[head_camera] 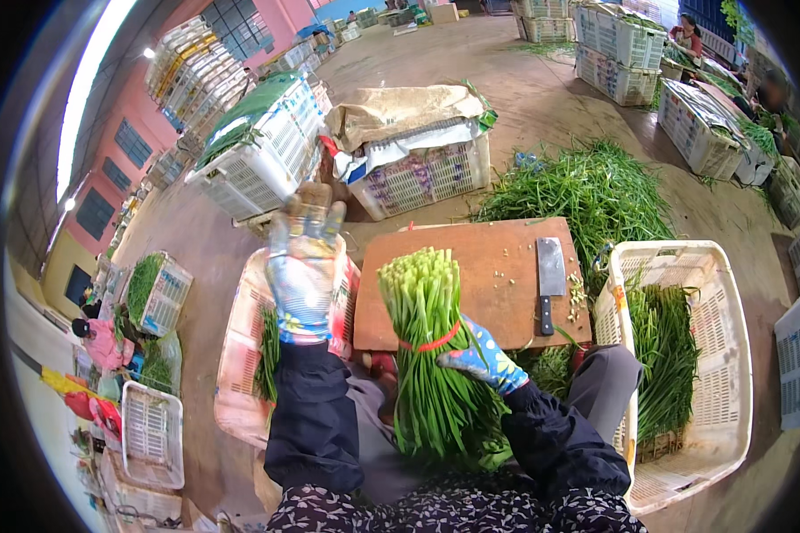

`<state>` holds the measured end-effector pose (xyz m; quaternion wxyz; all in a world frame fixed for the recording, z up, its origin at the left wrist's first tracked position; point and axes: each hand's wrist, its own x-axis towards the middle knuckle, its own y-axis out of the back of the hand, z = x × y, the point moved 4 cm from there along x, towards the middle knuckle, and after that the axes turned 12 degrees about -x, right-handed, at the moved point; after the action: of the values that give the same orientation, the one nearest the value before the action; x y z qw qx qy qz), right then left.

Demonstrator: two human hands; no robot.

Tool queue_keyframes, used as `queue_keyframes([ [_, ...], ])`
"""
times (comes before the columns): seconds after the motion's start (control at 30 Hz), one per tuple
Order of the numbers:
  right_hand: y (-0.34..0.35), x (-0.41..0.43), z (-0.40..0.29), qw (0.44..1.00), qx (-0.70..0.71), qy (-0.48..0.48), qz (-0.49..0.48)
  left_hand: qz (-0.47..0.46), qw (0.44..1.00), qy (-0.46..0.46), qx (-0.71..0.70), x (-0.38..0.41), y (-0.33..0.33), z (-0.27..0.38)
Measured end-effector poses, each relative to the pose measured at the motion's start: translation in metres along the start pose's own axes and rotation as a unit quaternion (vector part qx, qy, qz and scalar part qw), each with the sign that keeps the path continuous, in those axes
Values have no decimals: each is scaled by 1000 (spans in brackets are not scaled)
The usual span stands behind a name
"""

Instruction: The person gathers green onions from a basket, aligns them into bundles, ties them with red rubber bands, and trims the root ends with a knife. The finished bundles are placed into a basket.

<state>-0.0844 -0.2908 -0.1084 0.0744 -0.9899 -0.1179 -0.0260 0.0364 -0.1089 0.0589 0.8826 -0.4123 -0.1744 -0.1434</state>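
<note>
A thick bunch of green stems (433, 380), apparently Chinese chives, stands tilted before me with its pale cut ends up, bound by a red band (431, 338). My right hand (483, 360), in a blue flower-patterned glove, grips it just below the band. Off to the left, my gloved left hand (303, 260) is raised and blurred, fingers apart and holding nothing. Behind the bunch is a brown wooden board (467, 280). A cleaver (551, 273) with a black handle lies on its right side, beside small cut bits (577, 290).
A white plastic crate (720, 373) with greens stands at my right, a reddish-white crate (240, 373) at my left. Beyond the board lie a heap of loose greens (580, 193) and a cloth-covered crate (427, 173). Other people (107, 343) sit farther off, left and right.
</note>
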Motion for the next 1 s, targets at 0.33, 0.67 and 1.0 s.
queue_keyframes([
  [0.33,-28,1,-12,957,-276,5,93,175,966,151,118,-200,192,-114],
  [0.67,-33,-8,-33,865,-486,67,108,148,902,300,-273,-188,83,-104],
  [1.0,-44,13,-76,782,-539,311,16,156,906,303,-250,-200,114,-116],
])
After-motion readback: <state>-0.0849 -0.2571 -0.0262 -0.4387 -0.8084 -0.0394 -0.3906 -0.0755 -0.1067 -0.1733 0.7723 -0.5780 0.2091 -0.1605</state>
